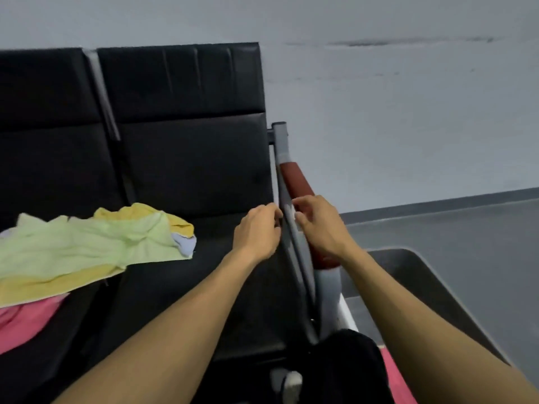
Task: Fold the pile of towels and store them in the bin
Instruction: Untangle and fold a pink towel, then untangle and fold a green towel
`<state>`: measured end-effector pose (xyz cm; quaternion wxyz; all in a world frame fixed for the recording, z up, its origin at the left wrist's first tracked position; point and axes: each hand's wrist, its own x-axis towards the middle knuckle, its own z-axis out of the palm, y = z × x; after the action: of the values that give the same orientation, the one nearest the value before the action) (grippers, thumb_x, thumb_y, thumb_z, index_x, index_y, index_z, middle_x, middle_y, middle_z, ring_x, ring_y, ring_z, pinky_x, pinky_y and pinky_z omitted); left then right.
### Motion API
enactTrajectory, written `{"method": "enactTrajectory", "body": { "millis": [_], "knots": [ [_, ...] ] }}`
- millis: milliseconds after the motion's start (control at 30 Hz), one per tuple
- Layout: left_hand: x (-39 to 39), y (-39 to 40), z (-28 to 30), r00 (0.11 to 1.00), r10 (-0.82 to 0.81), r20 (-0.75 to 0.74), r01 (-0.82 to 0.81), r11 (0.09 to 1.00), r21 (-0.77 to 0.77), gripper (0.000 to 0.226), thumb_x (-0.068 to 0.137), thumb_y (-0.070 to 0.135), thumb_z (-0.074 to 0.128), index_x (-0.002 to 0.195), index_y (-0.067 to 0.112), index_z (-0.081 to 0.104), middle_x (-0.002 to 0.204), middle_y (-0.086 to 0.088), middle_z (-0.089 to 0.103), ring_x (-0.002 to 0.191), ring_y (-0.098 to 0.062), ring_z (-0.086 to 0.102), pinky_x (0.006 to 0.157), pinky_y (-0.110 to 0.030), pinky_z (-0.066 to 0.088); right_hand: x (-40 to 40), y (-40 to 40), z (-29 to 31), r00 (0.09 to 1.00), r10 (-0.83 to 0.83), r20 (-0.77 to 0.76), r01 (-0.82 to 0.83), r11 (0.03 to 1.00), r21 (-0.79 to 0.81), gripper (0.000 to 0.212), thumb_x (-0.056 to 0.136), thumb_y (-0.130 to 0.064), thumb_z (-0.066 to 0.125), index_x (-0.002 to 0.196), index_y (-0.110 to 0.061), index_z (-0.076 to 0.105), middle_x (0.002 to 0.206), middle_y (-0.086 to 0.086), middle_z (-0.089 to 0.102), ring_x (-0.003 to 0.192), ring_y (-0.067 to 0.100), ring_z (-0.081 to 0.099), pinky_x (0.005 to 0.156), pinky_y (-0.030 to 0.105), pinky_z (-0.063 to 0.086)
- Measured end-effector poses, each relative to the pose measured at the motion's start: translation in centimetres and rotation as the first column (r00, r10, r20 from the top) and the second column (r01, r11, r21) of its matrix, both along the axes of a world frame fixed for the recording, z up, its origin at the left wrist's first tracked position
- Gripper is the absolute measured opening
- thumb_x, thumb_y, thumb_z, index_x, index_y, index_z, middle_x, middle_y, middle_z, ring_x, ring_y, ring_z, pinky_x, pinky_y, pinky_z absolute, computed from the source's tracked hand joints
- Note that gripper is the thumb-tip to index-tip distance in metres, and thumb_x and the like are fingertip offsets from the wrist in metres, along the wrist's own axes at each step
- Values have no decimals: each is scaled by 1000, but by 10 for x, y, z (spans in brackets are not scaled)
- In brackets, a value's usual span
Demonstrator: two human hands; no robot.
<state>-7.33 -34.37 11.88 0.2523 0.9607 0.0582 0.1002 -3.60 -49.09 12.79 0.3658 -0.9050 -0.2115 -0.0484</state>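
Two bare forearms rose from the bottom edge; the left hand [258, 228] and right hand [318, 225] hung loosely curled, empty, beside the armrest [300, 193]. The towel pile [87, 246] lay unfolded at left. The grey bin [414, 275] waited lower right. Next, probably, reaching back for a towel.

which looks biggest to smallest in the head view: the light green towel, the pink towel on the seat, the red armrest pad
1. light green towel: largest by far.
2. pink towel and red armrest pad: close in visible area. The towel is cut off by the frame edge and the right hand hides part of the pad, so they are not ranked.
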Motion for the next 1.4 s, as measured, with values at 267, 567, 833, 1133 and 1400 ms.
{"method": "enactTrajectory", "body": {
  "millis": [267,567,833,1133,1400],
  "knots": [
    [-40,159,-59,945,321,-69,-322,947,-1,32,97,15,63,129,21,60,128,0,64,118,-22,60,94,-41,53,-8,171,-74,943,293,-159,-305,951,-59,39,101,-18,55,140,-12,54,142,6,50,119,19,57,101,32,47],
    [-28,246,-155,860,442,-254,-457,889,0,37,99,15,54,135,21,54,138,-1,53,132,-22,43,98,-40,44,24,280,-184,865,393,-313,-469,855,-223,40,100,-21,54,138,-9,55,157,9,31,140,29,38,115,38,34],
    [-4,273,-205,872,296,-390,-268,955,127,51,101,17,52,150,24,41,169,-1,6,156,-27,1,123,-49,12,42,307,-225,897,362,-255,-427,858,-284,41,96,-11,50,137,-7,49,160,4,23,130,33,36,105,48,39],
    [-1,254,-206,901,300,-314,-197,927,320,30,97,20,56,126,13,59,136,-2,49,135,-25,40,123,-57,10,47,295,-215,917,324,-233,-382,880,-283,59,91,-15,59,145,-16,38,152,7,23,130,31,34,104,46,37],
    [-26,219,-163,937,304,-173,-328,935,-135,21,86,4,71,84,25,74,88,3,71,87,-19,66,78,-40,56,16,248,-192,933,328,-150,-358,894,-270,21,95,-24,65,77,-18,55,98,3,57,90,25,54,67,39,47]
  ]
}}
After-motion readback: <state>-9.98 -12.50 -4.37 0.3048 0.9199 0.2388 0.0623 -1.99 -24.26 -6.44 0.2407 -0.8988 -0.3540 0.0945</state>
